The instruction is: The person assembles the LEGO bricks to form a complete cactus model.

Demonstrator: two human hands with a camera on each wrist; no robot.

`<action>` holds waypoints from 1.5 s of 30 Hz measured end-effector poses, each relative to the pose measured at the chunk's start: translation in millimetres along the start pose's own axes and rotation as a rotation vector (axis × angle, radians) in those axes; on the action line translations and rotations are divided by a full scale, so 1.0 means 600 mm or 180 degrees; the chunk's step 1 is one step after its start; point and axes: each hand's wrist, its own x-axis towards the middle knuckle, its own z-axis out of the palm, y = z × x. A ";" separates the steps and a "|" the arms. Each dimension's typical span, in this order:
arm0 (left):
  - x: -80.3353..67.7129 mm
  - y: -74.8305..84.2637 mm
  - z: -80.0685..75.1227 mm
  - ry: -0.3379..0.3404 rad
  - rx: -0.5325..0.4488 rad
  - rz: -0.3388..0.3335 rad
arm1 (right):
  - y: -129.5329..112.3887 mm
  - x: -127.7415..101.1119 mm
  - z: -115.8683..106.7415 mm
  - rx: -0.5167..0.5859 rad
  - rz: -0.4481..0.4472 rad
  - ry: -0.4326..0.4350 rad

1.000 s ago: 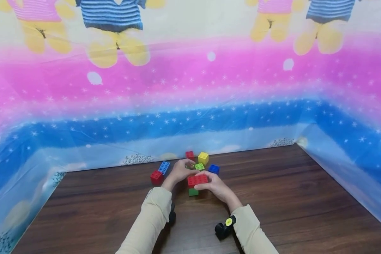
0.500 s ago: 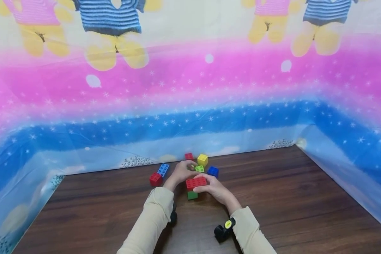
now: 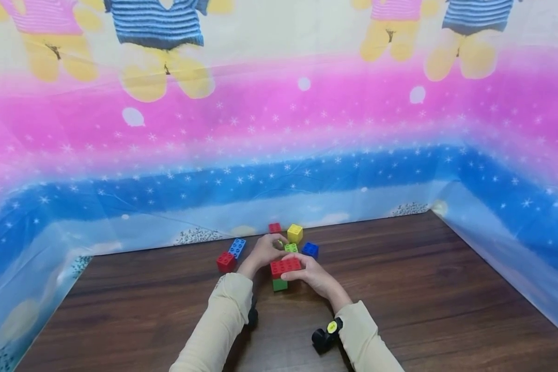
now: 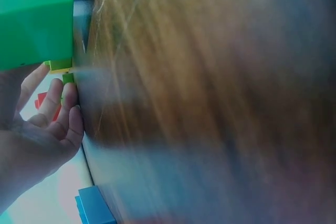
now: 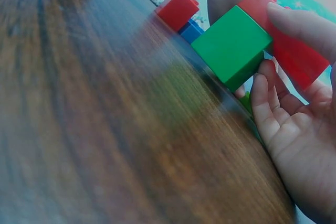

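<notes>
In my right hand I grip a long red brick, thumb on its near side and fingers behind. A square green brick sits joined under one end of it, with tabletop visible below the pair in the right wrist view. My left hand is just behind, its thumb and forefinger curved about the edge of a lime green brick. The other left fingers are loosely curled near the tabletop. Part of the left thumb is hidden by the green brick in the left wrist view.
Beyond the hands are a yellow brick and a small red brick. A dark blue brick lies to the right. On the left, a red brick stands by a light blue brick. A printed cloth borders the wooden table.
The head view shifts slightly. Both hands and the bricks otherwise keep almost the same places and holds.
</notes>
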 end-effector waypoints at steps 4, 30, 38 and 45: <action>-0.004 -0.002 -0.004 0.0015 0.0018 -0.0011 | 0.001 0.002 0.002 -0.0004 -0.0030 -0.0008; -0.025 -0.009 -0.034 0.0317 -0.0020 -0.0059 | 0.003 0.004 0.001 0.0067 -0.0045 -0.0008; -0.060 -0.002 -0.066 0.0386 -0.0259 -0.0146 | 0.006 0.006 0.001 -0.0034 -0.0029 0.0080; -0.092 0.009 -0.077 0.0492 -0.0386 0.0030 | 0.008 0.007 0.003 -0.0006 -0.0064 0.0030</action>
